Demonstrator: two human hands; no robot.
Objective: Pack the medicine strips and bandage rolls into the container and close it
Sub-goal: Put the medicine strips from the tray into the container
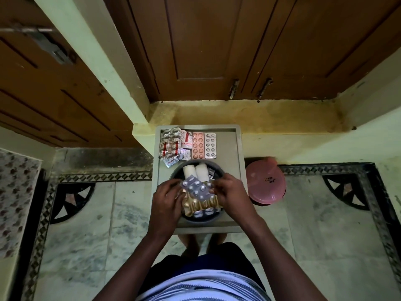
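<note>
The person is standing over a small grey table (pixel 238 148) and is holding a purple strip of tablets (pixel 196 189) above the round dark container (pixel 173 173). The left hand (pixel 168 197) is pinching the strip's left edge and the right hand (pixel 230 192) is pinching its right edge, fingers curled onto the foil; just how the fingertips are meeting underneath is hard to make out in this dim light.

Two white bandage rolls (pixel 195 171) are already lying side by side in the far half of the container, and a gold strip (pixel 201 205) with a few more is filling the near half. Four lots are still waiting on the table beyond the rim: a crumpled silver pile (pixel 170 146), a pink strip (pixel 198 145) and a white strip (pixel 210 145). The pink lid (pixel 265 183) is sitting on the floor to the right.

To seat this strip well, it should probably go in flat on the gold one, clear of the rim, so that the stack is staying low enough for the lid.
</note>
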